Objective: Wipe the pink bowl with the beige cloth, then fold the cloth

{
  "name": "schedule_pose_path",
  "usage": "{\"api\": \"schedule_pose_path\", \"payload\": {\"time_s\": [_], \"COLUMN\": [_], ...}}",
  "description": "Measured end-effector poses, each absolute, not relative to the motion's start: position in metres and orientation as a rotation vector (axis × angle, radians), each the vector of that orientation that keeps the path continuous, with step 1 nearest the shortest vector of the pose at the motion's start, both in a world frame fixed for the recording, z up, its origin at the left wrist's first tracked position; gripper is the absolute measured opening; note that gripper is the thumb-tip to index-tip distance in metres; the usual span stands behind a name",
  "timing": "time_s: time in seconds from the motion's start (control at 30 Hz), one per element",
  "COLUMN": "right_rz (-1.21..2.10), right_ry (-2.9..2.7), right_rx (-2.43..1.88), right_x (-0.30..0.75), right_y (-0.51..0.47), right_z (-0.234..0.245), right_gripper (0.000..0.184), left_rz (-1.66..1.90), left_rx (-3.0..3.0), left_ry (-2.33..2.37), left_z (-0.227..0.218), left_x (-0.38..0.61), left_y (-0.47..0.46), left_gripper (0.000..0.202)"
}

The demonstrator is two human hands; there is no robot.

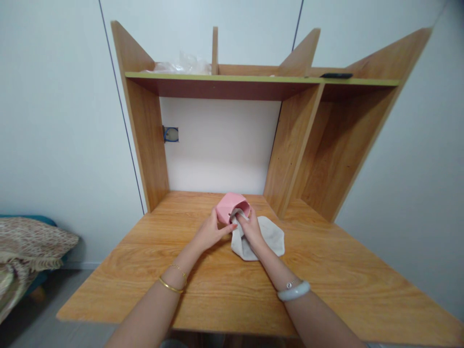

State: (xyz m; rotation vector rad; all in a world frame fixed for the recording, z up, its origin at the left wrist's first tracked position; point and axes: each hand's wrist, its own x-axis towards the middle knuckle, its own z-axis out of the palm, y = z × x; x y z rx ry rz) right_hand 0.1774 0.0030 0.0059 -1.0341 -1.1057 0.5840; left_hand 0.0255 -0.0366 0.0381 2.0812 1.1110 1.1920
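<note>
Pink container [225, 205] clamped by fingers of left hand [210, 231]. Right hand [253, 233] has fingers in its mouth with grey cloth [272, 237]; tips hidden, can't tell if together. Loose cloth right of them.

R hand [250, 228] partly hidden in pink faceted cup [226, 205] w/ light-grey fabric cloth [272, 237].
Bare forearms [155, 302] cut off at btm edge; brown-&-white patterned fabric throw [34, 239] cut off at L edge; flat black obj. [336, 75] on wooden shelf [217, 87] too small to ID; dim shapes [213, 339] under wood-grain tabletop [217, 304] unclear.
</note>
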Motion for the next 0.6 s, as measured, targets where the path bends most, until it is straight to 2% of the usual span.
{"api": "schedule_pose_path", "payload": {"time_s": [0.2, 0.6], "right_rz": [0.62, 0.483], "right_ry": [-1.126, -1.284], "right_rx": [-1.109, -1.323], "right_x": [0.178, 0.184], "right_y": [0.009, 0.001], "right_z": [0.0, 0.006], "right_gripper": [0.058, 0.075], "left_rz": [1.188, 1.022], "left_rx": [2.105, 2.267], "left_ry": [1.302, 1.709], "left_z": [0.04, 0.052], "left_x": [0.025, 0.022], "left_y": [-0.035, -0.041], "left_gripper": [0.055, 0.059]}}
